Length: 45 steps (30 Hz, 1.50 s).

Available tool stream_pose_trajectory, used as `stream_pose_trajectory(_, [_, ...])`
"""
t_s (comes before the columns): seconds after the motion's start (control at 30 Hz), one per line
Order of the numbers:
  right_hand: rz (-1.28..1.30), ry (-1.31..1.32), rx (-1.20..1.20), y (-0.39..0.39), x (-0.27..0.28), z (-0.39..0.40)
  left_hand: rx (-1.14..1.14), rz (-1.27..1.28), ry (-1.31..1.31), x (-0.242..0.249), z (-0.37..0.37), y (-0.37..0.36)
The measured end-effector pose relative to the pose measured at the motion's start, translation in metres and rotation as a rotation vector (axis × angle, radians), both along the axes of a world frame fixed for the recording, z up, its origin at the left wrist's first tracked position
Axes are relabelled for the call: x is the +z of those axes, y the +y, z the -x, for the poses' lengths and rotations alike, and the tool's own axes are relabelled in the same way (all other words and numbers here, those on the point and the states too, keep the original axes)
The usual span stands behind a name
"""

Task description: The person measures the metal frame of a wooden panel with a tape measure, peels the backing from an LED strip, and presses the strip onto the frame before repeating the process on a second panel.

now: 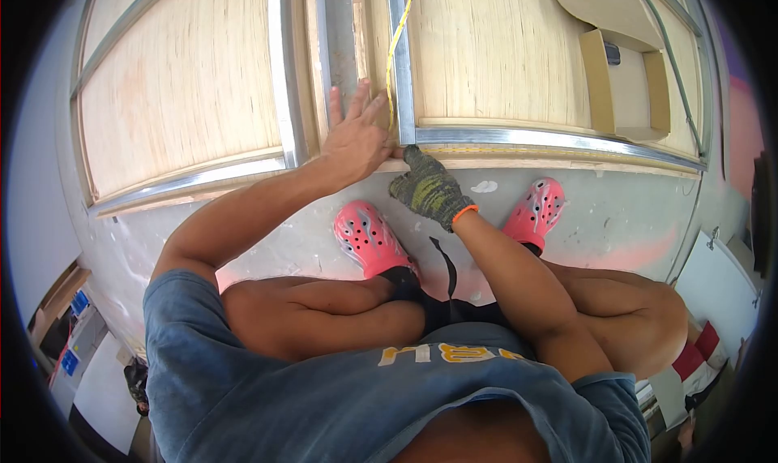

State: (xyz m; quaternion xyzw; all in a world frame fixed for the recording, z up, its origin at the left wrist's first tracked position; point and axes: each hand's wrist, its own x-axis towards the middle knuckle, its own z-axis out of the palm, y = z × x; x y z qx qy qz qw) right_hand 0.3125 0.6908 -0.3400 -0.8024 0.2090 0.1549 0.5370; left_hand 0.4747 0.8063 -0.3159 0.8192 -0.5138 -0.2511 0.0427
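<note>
My bare left hand (356, 141) lies over the gap between two panels, its fingers spread against the wooden strips and its thumb near a frame corner. A yellow cord (394, 49), blue at its top end, runs down beside its fingertips. My right hand (431, 189), in a dark green and yellow knit glove with an orange cuff, is closed just below that corner. Its thumb touches the end of the silver metal frame (535, 138). Whatever its curled fingers may hold is hidden. The right plywood panel (494, 57) sits inside this frame.
Another framed plywood panel (190, 78) lies to the left. An open cardboard box (600, 86) rests on the right panel, a small dark object inside. My pink clogs (369, 232) stand on the grey floor (279, 240) close to the frame. White boards lean at the right edge.
</note>
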Motion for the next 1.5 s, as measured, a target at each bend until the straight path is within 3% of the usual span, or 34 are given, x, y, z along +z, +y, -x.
stream_pose_trajectory(0.3, [-0.270,0.248,-0.089,0.000,0.002,-0.006,-0.013,-0.062,0.034,0.001,0.000,0.003])
stream_pose_trajectory(0.53, [-0.225,0.183,-0.050,0.002,-0.003,-0.003,-0.061,0.009,0.181,0.010,-0.003,0.020])
stream_pose_trajectory(0.63, [-0.061,0.029,0.040,0.004,-0.003,-0.007,-0.100,-0.055,0.170,0.010,0.001,0.019])
stream_pose_trajectory(0.7, [-0.324,0.244,-0.002,-0.005,0.005,-0.015,-0.111,-0.083,0.157,0.013,0.006,0.019])
stream_pose_trajectory(0.73, [-0.322,0.244,0.000,-0.006,0.008,-0.016,-0.102,-0.086,0.161,0.016,0.007,0.019])
stream_pose_trajectory(0.8, [-0.539,0.318,-0.195,-0.005,0.012,-0.018,-0.084,-0.087,0.161,0.018,0.009,0.020])
stream_pose_trajectory(0.93, [-0.460,0.300,-0.166,0.007,0.016,-0.018,-0.075,-0.129,0.126,0.021,0.015,0.023])
stream_pose_trajectory(1.0, [-0.579,0.371,-0.172,0.008,0.020,-0.021,-0.090,-0.183,0.108,0.020,0.019,0.028])
stream_pose_trajectory(1.13, [-0.608,0.390,-0.192,0.010,0.005,-0.020,-0.073,-0.026,0.021,0.001,0.027,0.044])
stream_pose_trajectory(1.23, [-0.593,0.209,-0.038,0.011,-0.008,-0.021,-0.080,0.014,0.006,-0.003,0.028,0.047])
stream_pose_trajectory(1.33, [-0.630,0.393,-0.187,0.010,-0.002,-0.025,-0.090,0.006,0.015,0.001,0.026,0.043])
stream_pose_trajectory(1.4, [-0.505,0.205,0.084,0.010,-0.035,-0.015,-0.086,-0.017,0.033,0.005,0.024,0.039])
stream_pose_trajectory(1.43, [-0.506,0.208,0.086,0.011,-0.060,-0.005,-0.094,-0.046,0.043,0.007,0.023,0.037])
stream_pose_trajectory(1.5, [-0.131,-0.692,0.428,0.014,-0.103,0.012,-0.105,-0.075,0.054,0.008,0.019,0.034])
